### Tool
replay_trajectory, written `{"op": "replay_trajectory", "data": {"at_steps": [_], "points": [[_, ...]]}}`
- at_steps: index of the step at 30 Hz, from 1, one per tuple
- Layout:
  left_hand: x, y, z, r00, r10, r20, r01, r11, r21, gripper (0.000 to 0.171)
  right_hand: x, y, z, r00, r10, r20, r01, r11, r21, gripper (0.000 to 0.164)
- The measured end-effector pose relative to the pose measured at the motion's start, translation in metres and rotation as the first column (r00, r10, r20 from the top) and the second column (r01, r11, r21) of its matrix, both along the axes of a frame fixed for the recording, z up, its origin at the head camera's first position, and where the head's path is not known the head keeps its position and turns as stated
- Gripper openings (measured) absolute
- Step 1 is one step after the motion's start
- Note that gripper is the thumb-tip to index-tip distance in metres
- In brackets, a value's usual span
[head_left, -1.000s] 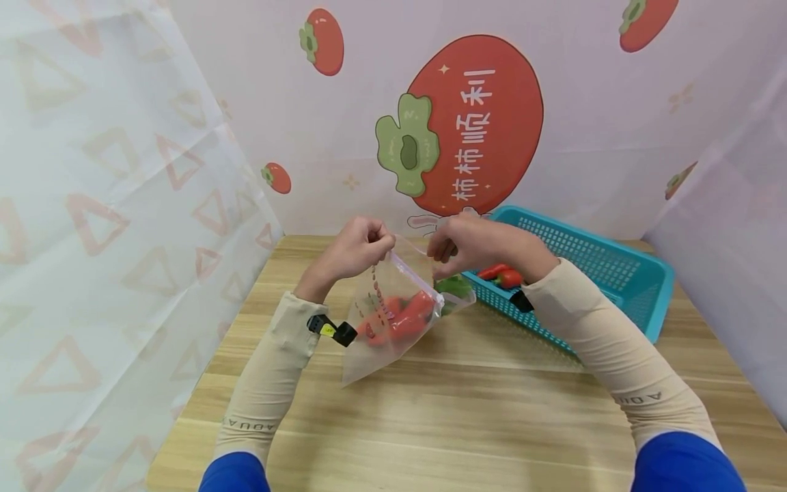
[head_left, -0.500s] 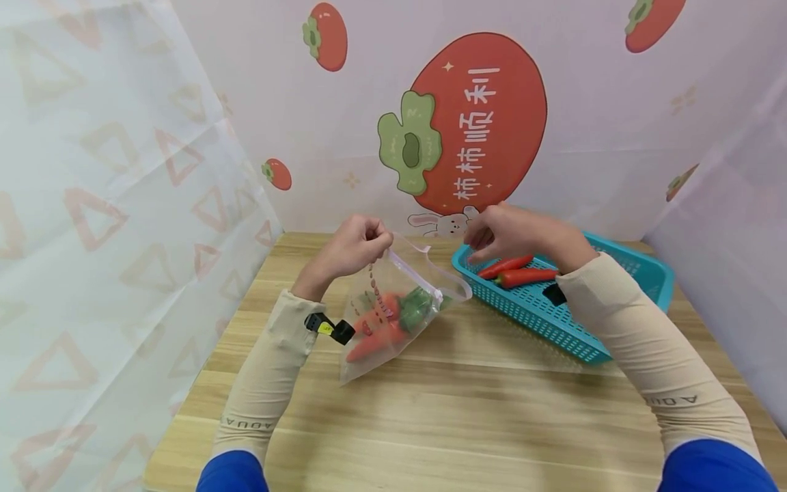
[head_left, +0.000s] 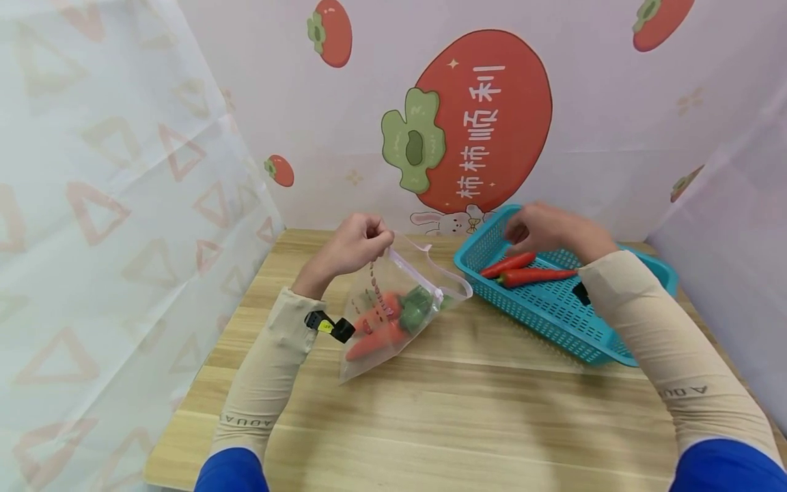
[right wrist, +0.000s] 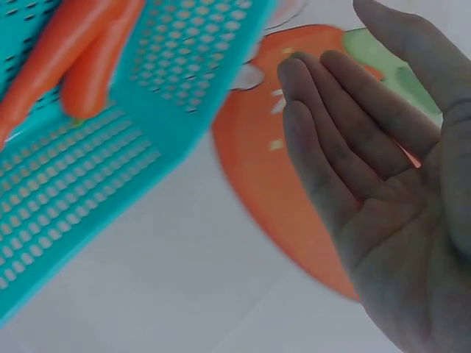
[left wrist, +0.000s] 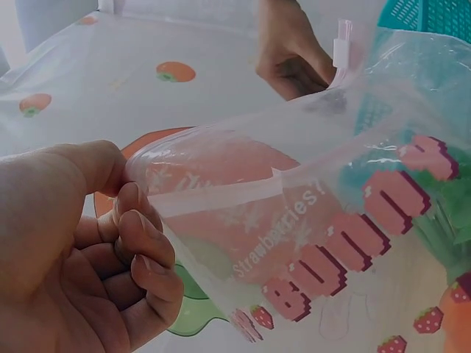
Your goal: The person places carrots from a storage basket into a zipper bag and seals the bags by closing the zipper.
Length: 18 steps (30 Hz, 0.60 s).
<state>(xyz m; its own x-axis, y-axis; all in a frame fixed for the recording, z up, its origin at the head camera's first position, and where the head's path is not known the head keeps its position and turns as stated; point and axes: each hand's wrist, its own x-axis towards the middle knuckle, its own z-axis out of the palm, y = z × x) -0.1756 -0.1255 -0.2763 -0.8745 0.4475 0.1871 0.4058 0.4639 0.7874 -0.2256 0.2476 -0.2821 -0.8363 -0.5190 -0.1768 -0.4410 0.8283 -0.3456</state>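
My left hand (head_left: pixel 363 240) pinches the top corner of a clear slider zip bag (head_left: pixel 384 277) between thumb and fingers. The bag's mouth gapes toward the right, with its slider (left wrist: pixel 341 53) at one end. Inside lie long red-orange vegetables (head_left: pixel 376 342) with a leafy green top (head_left: pixel 416 309). In the left wrist view, pink "BUNNY" lettering shows on the plastic. My right hand (head_left: pixel 544 227) hovers over the back of the blue basket (head_left: pixel 529 316), holding nothing. The right wrist view shows its fingers (right wrist: pixel 346 125) extended and slightly bent. Below it, two red peppers (head_left: pixel 535 276) lie in the basket.
The wooden table (head_left: pixel 399 430) carries the bag at centre left and the basket at back right. A patterned backdrop (head_left: pixel 332 123) rises behind, with white sheets (head_left: pixel 111 225) on both sides.
My right hand has moved right, from the bag's mouth to over the basket. The green-topped vegetable has settled lower in the bag. My left hand keeps its pinch on the corner.
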Motion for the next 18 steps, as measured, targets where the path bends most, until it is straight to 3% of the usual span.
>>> {"op": "replay_trajectory", "data": {"at_steps": [18], "points": [[0.0, 0.001, 0.001, 1.0, -0.007, -0.015, 0.007, 1.0, -0.022, 0.028, -0.021, 0.063, -0.042, 0.994, -0.107, 0.01, 0.106, 0.992, 0.061, 0.041]]}}
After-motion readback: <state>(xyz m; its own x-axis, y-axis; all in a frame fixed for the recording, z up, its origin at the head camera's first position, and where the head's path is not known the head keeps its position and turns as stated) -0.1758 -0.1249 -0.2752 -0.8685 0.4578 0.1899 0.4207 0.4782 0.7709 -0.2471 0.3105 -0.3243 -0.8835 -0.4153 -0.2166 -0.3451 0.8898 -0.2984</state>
